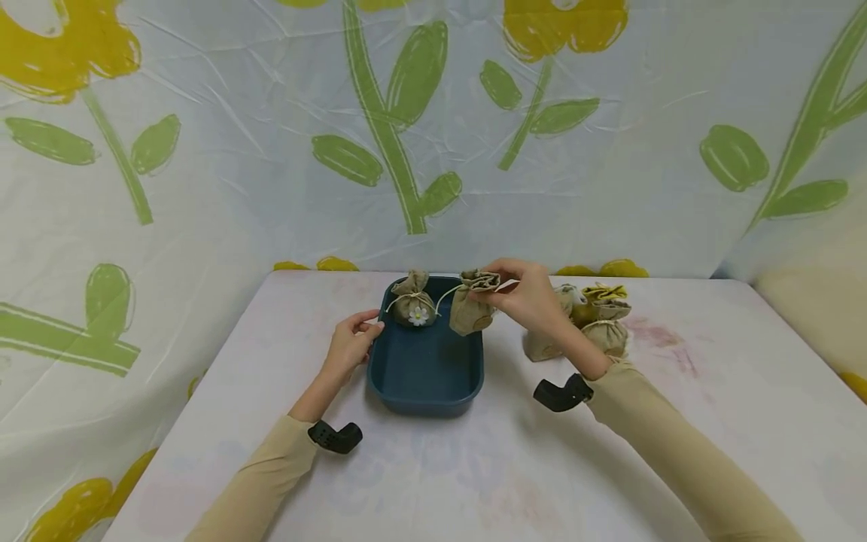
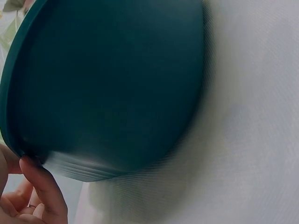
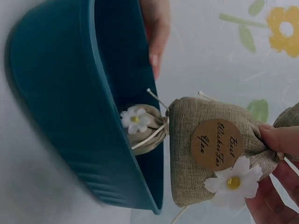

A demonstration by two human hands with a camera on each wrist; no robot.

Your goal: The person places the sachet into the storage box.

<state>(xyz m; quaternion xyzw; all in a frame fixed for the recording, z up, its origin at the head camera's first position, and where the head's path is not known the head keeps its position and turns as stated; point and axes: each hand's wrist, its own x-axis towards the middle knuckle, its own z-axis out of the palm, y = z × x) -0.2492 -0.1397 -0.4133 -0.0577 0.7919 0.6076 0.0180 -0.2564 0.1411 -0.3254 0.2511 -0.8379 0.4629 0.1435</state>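
Note:
My right hand (image 1: 524,295) pinches the gathered neck of a small burlap pouch (image 1: 470,312) and holds it over the right side of a dark blue bin (image 1: 425,406). In the right wrist view the held pouch shows a round "Best Wishes For You" tag (image 3: 217,144) and a white flower (image 3: 233,182). Another pouch (image 1: 414,301) with a white flower sits inside the bin at its far left. My left hand (image 1: 352,345) grips the bin's left rim; in the left wrist view its fingers (image 2: 44,186) curl at the rim.
Right of the bin, partly behind my right forearm, stands a group of pouches (image 1: 606,331), one with a yellow patterned top (image 1: 603,292). Black wrist cameras (image 1: 564,393) are strapped to both wrists. A flower-printed cloth (image 1: 257,150) hangs behind the pale table (image 1: 433,482).

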